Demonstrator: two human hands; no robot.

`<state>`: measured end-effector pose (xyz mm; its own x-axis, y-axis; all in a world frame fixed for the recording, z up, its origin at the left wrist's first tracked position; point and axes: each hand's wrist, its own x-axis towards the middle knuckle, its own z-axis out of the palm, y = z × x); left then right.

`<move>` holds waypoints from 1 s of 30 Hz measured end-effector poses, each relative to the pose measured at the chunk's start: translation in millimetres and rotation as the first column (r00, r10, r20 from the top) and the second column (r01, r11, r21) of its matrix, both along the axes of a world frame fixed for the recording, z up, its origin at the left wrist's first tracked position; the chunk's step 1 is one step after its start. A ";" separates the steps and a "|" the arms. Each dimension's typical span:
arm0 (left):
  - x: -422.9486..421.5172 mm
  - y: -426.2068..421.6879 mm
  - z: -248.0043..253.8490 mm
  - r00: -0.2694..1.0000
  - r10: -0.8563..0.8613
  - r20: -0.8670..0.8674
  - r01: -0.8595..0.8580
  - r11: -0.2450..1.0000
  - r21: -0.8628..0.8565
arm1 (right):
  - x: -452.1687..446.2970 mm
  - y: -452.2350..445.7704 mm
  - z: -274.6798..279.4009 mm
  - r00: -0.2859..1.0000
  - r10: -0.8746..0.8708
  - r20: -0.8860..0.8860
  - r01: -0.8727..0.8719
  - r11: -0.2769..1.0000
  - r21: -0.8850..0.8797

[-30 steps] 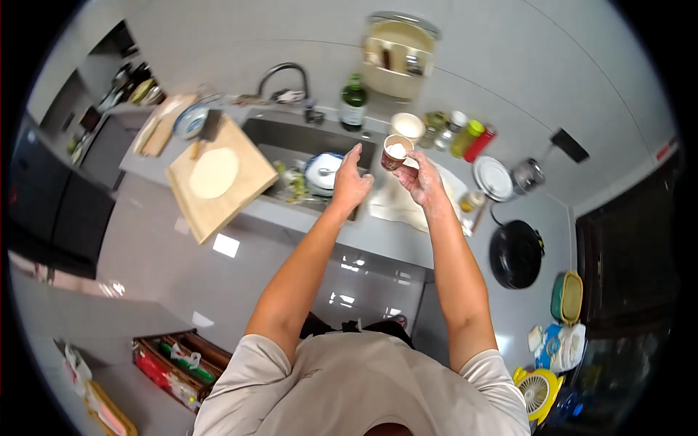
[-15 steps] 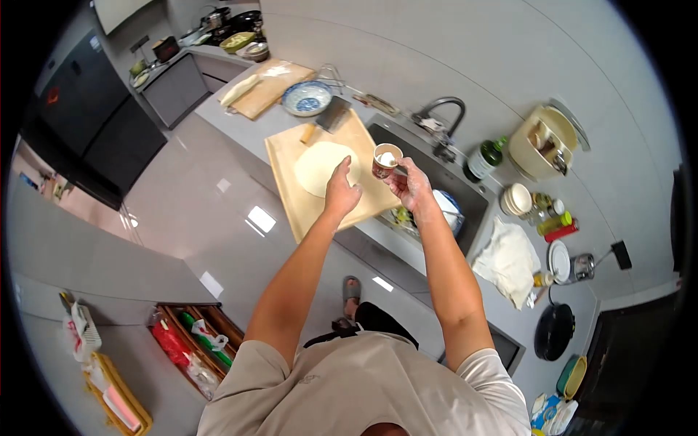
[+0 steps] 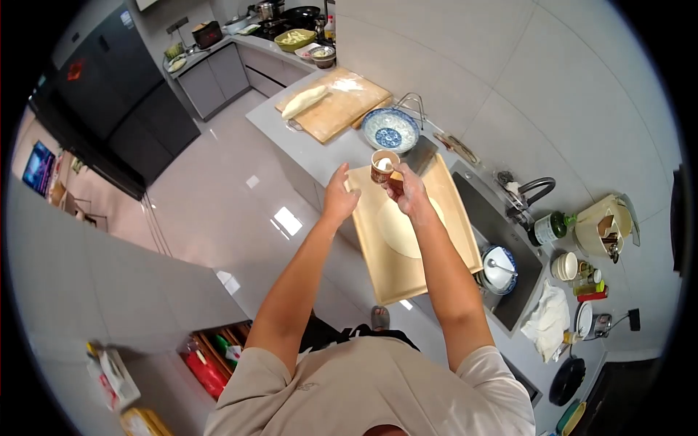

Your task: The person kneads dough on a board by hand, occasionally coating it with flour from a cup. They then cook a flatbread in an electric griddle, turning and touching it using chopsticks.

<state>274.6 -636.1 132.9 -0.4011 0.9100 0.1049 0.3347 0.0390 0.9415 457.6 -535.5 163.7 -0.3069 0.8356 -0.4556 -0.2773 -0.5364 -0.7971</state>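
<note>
Head view shows both hands stretched forward, side by side, with a small gap between them. The right hand [image 3: 410, 190] is closed around a small brown paper cup [image 3: 379, 174], gripping it from its right side; the cup is upright or nearly so, and a white content [image 3: 384, 164] is seen inside. The left hand [image 3: 339, 198] holds nothing: its fingers are loosely spread and the thumb stands apart, pointing toward the cup without touching it. This hand appears in front of a tray's corner, but whether it touches there, I cannot tell.

Below the right hand is the pale tray [image 3: 392, 288], on which lies a flat round dough sheet [image 3: 396, 227], partly covered by the right forearm [image 3: 445, 258]. Just beyond the cup is a blue-and-white bowl [image 3: 375, 125]. Farther ahead of the hands lies a wooden board [image 3: 350, 109] with a dough roll [image 3: 304, 102]. To the right of the right hand is the sink [image 3: 476, 200].
</note>
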 end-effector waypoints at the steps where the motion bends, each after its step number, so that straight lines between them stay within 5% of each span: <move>1: -16.9 -0.7 -9.8 1.000 -0.016 -0.002 0.016 1.000 0.002 | -17.8 6.0 -12.3 1.000 -0.014 -0.013 0.014 1.000 -0.011; 14: -215.1 138.1 -6.6 0.957 -0.289 0.011 0.290 0.957 -0.035 | -206.7 96.0 -21.1 0.954 -0.299 -0.028 0.296 0.951 -0.093; 19: -253.0 232.6 -35.8 0.934 -0.356 -0.033 0.354 0.933 -0.063 | -246.5 192.2 -57.3 0.931 -0.361 -0.058 0.353 0.928 -0.121; 30: -268.8 471.9 -95.5 0.802 -0.564 0.195 0.595 0.780 -0.194 | -279.8 398.5 -126.2 0.768 -0.639 -0.045 0.624 0.762 -0.173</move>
